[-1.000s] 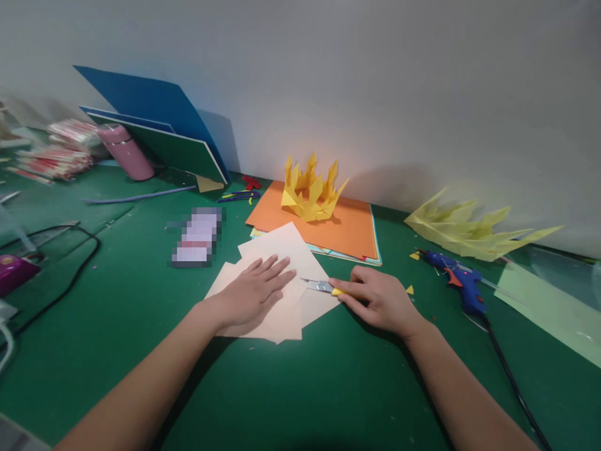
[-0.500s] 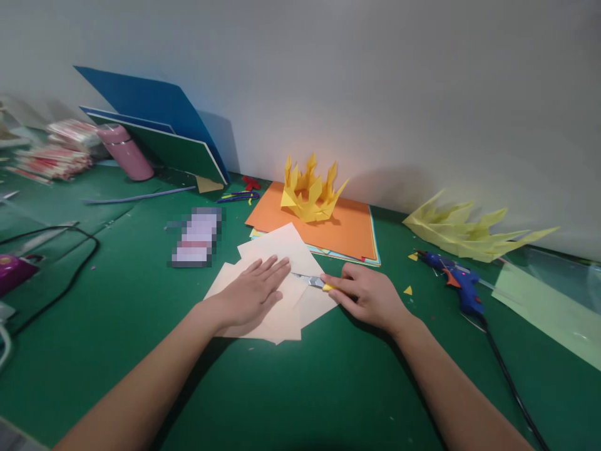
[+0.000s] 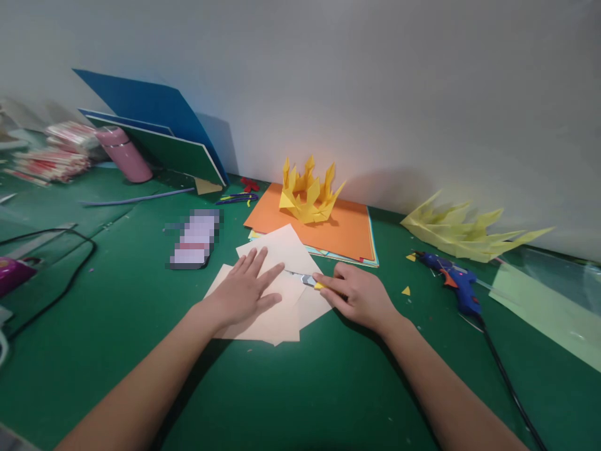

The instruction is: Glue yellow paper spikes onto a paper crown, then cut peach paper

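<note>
My left hand [image 3: 246,282] lies flat with its fingers spread, pressing on several overlapping pale paper sheets [image 3: 284,316] on the green table. In my right hand [image 3: 354,291], closed around it, is a utility knife [image 3: 308,280] with a yellow part at the grip. Its blade points left over the paper, close to my left index fingertip. Whether the blade cuts into the sheet or only rests on it I cannot tell. Behind the sheets, a folded yellow paper crown [image 3: 310,203] stands on a stack of orange paper [image 3: 352,228].
On the right are a blue glue gun [image 3: 462,291] with a black cord, a pale yellow folded paper piece [image 3: 474,235] and a light green sheet [image 3: 549,307]. A phone [image 3: 195,241], pink bottle [image 3: 124,153] and leaning blue board [image 3: 150,103] are on the left.
The fingers of my left hand have spread apart and shifted slightly left. My right hand has moved a little left with the utility knife, bringing the blade nearer the left fingers.
</note>
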A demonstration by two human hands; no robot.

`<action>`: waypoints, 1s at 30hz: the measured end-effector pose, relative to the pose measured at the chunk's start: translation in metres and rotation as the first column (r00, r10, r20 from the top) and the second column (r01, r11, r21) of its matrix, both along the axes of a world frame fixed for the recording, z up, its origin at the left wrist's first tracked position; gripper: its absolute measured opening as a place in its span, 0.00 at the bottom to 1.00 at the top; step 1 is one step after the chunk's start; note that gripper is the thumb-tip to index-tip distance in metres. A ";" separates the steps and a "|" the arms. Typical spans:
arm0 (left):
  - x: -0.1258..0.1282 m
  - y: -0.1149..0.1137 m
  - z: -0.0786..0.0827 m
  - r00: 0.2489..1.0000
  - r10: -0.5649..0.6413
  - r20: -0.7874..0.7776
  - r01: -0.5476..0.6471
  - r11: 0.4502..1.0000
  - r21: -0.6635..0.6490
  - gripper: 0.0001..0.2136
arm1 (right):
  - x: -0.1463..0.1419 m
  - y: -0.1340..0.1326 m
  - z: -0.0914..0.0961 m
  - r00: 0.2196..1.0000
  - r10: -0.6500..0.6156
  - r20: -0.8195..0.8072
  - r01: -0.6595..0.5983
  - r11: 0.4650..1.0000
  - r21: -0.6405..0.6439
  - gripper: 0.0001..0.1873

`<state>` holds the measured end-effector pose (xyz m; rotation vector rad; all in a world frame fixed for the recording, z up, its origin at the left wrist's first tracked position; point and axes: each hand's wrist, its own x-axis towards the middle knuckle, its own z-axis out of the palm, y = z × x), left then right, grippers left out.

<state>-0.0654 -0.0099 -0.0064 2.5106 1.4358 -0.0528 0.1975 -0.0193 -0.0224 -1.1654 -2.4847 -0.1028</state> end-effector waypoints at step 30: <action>0.022 -0.018 0.008 0.987 0.006 -0.159 -0.005 1.000 0.006 0.37 | 0.003 -0.003 0.000 0.996 0.083 -0.029 -0.081 0.994 0.078 0.17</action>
